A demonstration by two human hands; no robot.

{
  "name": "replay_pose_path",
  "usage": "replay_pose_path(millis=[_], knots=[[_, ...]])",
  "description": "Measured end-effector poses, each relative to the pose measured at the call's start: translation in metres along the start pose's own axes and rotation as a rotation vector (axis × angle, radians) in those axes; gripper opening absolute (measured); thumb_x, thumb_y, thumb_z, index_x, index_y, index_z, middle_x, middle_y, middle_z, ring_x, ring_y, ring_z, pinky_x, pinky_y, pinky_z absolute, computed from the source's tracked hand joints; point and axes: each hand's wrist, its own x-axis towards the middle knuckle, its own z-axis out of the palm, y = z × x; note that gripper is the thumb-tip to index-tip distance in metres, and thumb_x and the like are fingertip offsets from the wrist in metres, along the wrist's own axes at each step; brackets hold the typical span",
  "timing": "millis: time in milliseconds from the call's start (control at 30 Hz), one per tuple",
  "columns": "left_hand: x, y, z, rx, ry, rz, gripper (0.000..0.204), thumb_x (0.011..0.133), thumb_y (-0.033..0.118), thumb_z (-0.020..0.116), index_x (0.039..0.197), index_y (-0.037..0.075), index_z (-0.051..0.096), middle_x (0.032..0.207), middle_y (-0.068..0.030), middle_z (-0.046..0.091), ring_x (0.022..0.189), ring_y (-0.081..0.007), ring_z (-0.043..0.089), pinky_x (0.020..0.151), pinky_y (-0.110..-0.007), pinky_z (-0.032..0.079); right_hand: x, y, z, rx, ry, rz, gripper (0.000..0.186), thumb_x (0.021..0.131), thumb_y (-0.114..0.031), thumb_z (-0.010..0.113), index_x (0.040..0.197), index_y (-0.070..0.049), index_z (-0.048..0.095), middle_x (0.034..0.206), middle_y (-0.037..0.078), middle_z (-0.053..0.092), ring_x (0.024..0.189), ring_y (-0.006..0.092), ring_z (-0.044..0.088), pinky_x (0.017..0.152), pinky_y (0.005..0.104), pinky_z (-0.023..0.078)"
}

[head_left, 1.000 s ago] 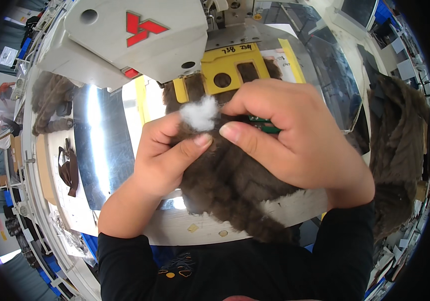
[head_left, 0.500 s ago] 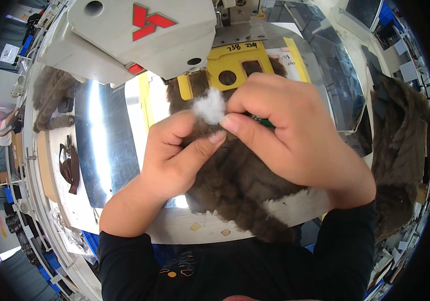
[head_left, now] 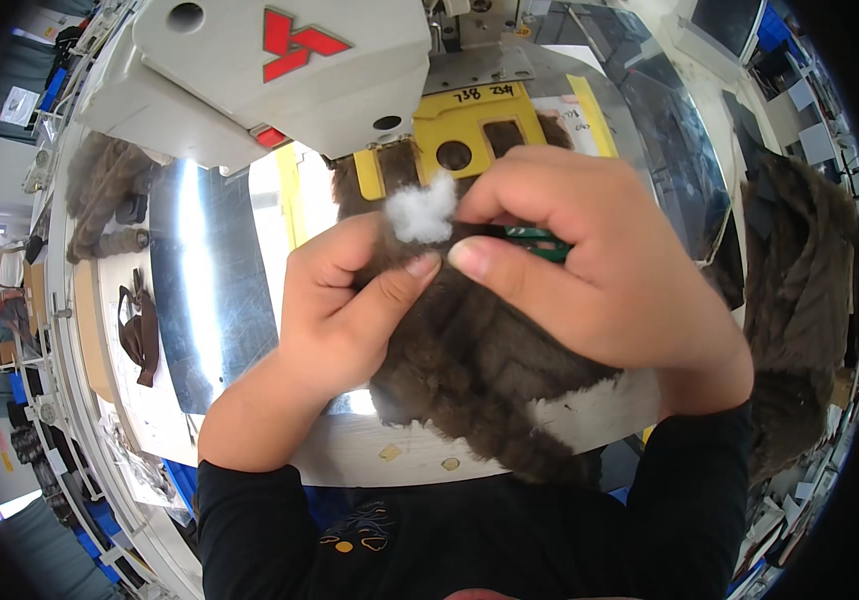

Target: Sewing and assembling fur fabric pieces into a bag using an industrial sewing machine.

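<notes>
A white tuft of stuffing [head_left: 420, 211] pokes out of the brown furry fabric [head_left: 469, 350] between my hands. My left hand [head_left: 339, 295] is closed, pinching the fur beside the tuft between thumb and fingers. Against the tuft's right side rests the index finger of my right hand [head_left: 579, 260], its thumb a little below and apart. A dark tool with a green handle [head_left: 539, 241] lies in the curl of that hand; its tip is hidden, so I cannot tell its exact kind. The fabric spreads over the pale table edge [head_left: 349, 450] toward me, one strip hanging past it.
The white head of a sewing machine [head_left: 279, 80] stands at the far left. A yellow plate [head_left: 439, 115] with cut-outs lies on fur beyond my hands. More brown fur [head_left: 794, 300] hangs at the right, and another fur piece [head_left: 109, 190] lies at the left beside a brown strap [head_left: 137, 330].
My right thumb has drawn away from the index finger, and more of the green handle shows. The white tuft has changed shape slightly. My left hand has shifted a little left.
</notes>
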Motion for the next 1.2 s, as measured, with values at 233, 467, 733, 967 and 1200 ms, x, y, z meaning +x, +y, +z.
replay_pose_path(millis=[233, 467, 733, 967, 1200], knots=[[0.001, -0.011, 0.004, 0.363, 0.098, 0.284, 0.009, 0.091, 0.004, 0.075, 0.093, -0.001, 0.068, 0.074, -0.0071, 0.059, 0.065, -0.0156, 0.053, 0.059, -0.029, 0.043, 0.0, -0.003, 0.007, -0.081, 0.038, -0.041, 0.016, 0.092, -0.015, 0.075, 0.092, -0.001, 0.068, 0.08, 0.012, 0.064, 0.072, 0.0294, 0.063, 0.063, 0.0352, 0.047], [0.002, -0.011, 0.002, 0.401, 0.102, 0.274, 0.011, 0.09, 0.002, 0.075, 0.087, -0.001, 0.065, 0.071, -0.0077, 0.056, 0.062, -0.0172, 0.05, 0.056, -0.03, 0.041, -0.001, -0.006, 0.002, -0.144, 0.042, -0.078, 0.015, 0.089, -0.013, 0.076, 0.092, -0.001, 0.068, 0.081, 0.011, 0.065, 0.072, 0.0298, 0.063, 0.064, 0.0359, 0.047], [0.001, -0.018, -0.001, 0.381, 0.121, 0.283, 0.018, 0.087, -0.001, 0.075, 0.08, 0.0, 0.059, 0.07, -0.0075, 0.053, 0.06, -0.0182, 0.047, 0.055, -0.031, 0.039, -0.002, -0.007, 0.003, -0.116, 0.033, -0.036, 0.016, 0.09, -0.014, 0.076, 0.094, -0.001, 0.068, 0.082, 0.012, 0.066, 0.072, 0.0305, 0.063, 0.063, 0.0359, 0.048], [0.0, -0.012, 0.003, 0.51, 0.118, 0.284, 0.016, 0.086, -0.001, 0.075, 0.082, 0.0, 0.06, 0.068, -0.0088, 0.052, 0.058, -0.0212, 0.048, 0.053, -0.033, 0.04, -0.002, -0.007, 0.006, -0.141, 0.037, -0.025, 0.016, 0.089, -0.014, 0.076, 0.093, -0.002, 0.067, 0.081, 0.011, 0.064, 0.07, 0.0305, 0.062, 0.062, 0.0358, 0.047], [0.001, -0.012, 0.001, 0.523, 0.127, 0.304, 0.017, 0.086, 0.0, 0.077, 0.082, 0.0, 0.06, 0.068, -0.0091, 0.053, 0.058, -0.0212, 0.049, 0.053, -0.033, 0.04, 0.0, -0.005, 0.002, -0.174, 0.036, -0.052, 0.014, 0.088, -0.011, 0.076, 0.092, -0.001, 0.067, 0.08, 0.012, 0.064, 0.07, 0.0312, 0.062, 0.062, 0.0361, 0.047]])
